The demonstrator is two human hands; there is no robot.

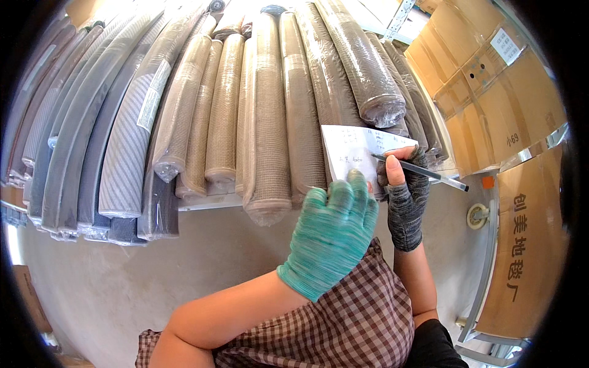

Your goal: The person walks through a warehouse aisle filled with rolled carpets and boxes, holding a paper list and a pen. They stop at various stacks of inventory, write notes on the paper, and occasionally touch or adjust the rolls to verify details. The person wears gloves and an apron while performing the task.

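My left hand (331,236), in a teal knit glove, is closed on the lower edge of a white sheet of paper (345,146). Its fingertips lie on the sheet, and the thumb is mostly hidden. Handwriting in dark ink shows on the paper. A dark fingerless knit glove covers my right hand (406,205), which pinches a black pen (443,178). The pen lies slantwise with its tip over the paper's right part. Just beyond the paper are brown rolled mats (325,73) wrapped in clear plastic; one thicker roll (368,80) rests on top of the others.
Grey and striped wrapped rolls (132,141) fill the left of the rack, their ends jutting over its front edge (208,202). At right, large cardboard boxes (460,73) are stacked, with another carton (521,245) on a metal cart that has a caster (478,216).
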